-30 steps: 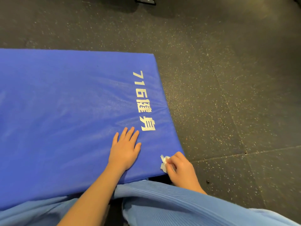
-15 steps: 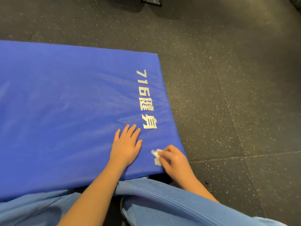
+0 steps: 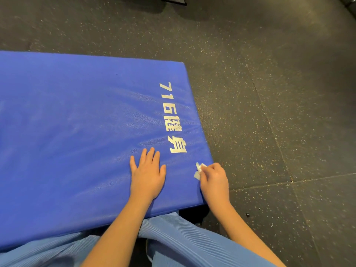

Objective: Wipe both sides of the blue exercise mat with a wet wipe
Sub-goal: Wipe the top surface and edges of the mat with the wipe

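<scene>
The blue exercise mat [image 3: 77,132] lies flat on the floor, filling the left half of the head view, with white lettering along its right edge. My left hand [image 3: 147,174] presses flat on the mat near its front right corner, fingers straight. My right hand [image 3: 213,180] grips a small crumpled white wet wipe [image 3: 198,170] against the mat's right edge, just right of my left hand. Most of the wipe is hidden under my fingers.
Dark speckled rubber floor tiles [image 3: 279,112] surround the mat on the right and behind. My legs in light blue ribbed trousers [image 3: 183,237] sit at the mat's front edge. A dark object [image 3: 174,0] shows at the top edge.
My right hand with the wipe slid left onto the mat, then back right and forward along its right edge. My left hand stayed pressed in place.
</scene>
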Demonstrator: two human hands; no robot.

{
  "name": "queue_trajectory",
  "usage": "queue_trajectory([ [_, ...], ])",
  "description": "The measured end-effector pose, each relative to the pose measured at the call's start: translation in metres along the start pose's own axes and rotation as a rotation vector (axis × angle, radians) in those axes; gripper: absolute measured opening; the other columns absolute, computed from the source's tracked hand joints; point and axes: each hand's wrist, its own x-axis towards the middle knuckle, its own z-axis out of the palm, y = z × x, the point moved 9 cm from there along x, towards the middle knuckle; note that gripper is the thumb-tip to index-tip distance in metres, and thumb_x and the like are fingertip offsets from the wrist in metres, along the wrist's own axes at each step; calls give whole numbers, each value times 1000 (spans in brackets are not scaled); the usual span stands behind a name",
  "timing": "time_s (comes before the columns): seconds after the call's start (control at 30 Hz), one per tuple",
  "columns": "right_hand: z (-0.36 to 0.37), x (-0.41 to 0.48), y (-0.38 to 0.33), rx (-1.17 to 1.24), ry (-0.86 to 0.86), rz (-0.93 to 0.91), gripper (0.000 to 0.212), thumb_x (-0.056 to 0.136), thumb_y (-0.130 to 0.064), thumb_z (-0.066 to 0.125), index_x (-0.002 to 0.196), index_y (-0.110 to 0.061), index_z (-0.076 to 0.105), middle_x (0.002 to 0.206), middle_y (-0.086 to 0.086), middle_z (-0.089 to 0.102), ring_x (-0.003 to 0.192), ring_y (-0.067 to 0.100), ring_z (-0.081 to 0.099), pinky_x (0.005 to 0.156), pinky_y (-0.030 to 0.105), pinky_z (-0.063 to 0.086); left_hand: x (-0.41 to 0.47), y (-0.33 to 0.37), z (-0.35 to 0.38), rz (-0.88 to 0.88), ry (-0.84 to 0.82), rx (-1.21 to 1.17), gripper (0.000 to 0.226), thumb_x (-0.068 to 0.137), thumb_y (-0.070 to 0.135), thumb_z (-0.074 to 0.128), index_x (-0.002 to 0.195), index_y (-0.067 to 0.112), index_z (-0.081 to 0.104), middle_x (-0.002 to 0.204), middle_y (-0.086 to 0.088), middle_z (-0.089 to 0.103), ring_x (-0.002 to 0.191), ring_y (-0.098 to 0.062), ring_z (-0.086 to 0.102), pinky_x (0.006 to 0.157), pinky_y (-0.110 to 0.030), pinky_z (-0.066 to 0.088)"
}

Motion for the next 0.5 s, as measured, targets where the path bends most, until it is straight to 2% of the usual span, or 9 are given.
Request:
queue_trajectory([
  [0.07,7,-14,-25,-14,-59,-148,12,84,-10,57,79,-4,66,75,7,54,66,28,53,55,28,39,0,0,0,0,6,1,56,103,43,19,153,20,22,162,3,12,150,-18,2,118,-51,-4],
  [0.13,11,-25,-39,-1,-187,-324,22,86,-19,49,89,-9,68,77,5,54,67,25,52,55,28,40,-1,-1,0,-1,-1,0,55,103,42,22,154,21,20,163,3,11,150,-18,1,118,-51,-4],
  [0.17,9,-21,-37,7,-221,-355,26,86,-22,47,93,-11,69,78,5,55,68,25,53,55,29,43,-1,-1,0,0,-5,-1,55,103,42,24,154,21,19,163,3,10,150,-18,0,118,-51,-4],
  [0.23,3,-2,-16,-9,-195,-275,22,83,-17,55,94,-10,72,78,7,56,69,28,56,56,31,46,-1,-1,-1,1,-8,1,55,103,42,24,154,21,18,163,3,9,150,-18,0,118,-51,-4],
  [0.3,-4,16,10,-42,-108,-94,14,81,-7,64,92,-5,73,77,9,55,69,31,56,57,28,39,0,-1,-1,-1,-10,-1,56,103,43,24,154,21,18,163,3,9,150,-18,0,118,-51,-4],
  [0.37,-1,13,5,-58,-59,-35,8,80,-3,66,87,-4,71,75,10,54,66,32,54,57,26,35,0,-1,-1,-7,-12,-1,56,103,43,24,154,21,18,163,3,9,150,-18,0,119,-51,-4],
  [0.43,11,-4,-27,-31,-97,-173,8,81,-8,62,84,-7,70,71,8,54,62,30,53,52,26,37,-1,0,-1,-8,-18,-3,56,103,43,23,154,22,17,163,4,9,150,-17,-1,119,-50,-4],
  [0.5,17,-14,-47,-9,-164,-339,18,84,-16,53,89,-10,69,73,6,57,64,27,55,54,28,41,-1,0,-1,-6,-21,-4,56,103,44,23,155,22,17,163,4,8,150,-17,-2,119,-50,-4],
])
